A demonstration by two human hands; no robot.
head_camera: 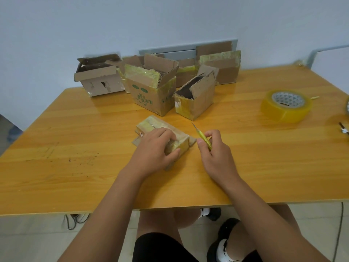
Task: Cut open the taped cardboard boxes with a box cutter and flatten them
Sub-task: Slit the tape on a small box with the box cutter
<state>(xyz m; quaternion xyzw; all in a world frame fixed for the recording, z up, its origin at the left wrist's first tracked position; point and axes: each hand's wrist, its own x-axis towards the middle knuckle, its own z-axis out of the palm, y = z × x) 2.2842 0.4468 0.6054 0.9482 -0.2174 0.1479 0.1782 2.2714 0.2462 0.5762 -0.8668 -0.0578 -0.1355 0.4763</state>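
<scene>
On a wooden table by a pale wall, hands grip: left a taped box, right a cutter.

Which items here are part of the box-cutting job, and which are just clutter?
In the job:
- small taped box, held down by the left hand
- yellow box cutter, gripped in the right hand, blade out
- opened boxes at the back of the table, not yet flattened

Lying about:
- tape roll on the right
- dark object at the table's right edge, unclear

A wooden table stands against a pale blue wall.
</scene>
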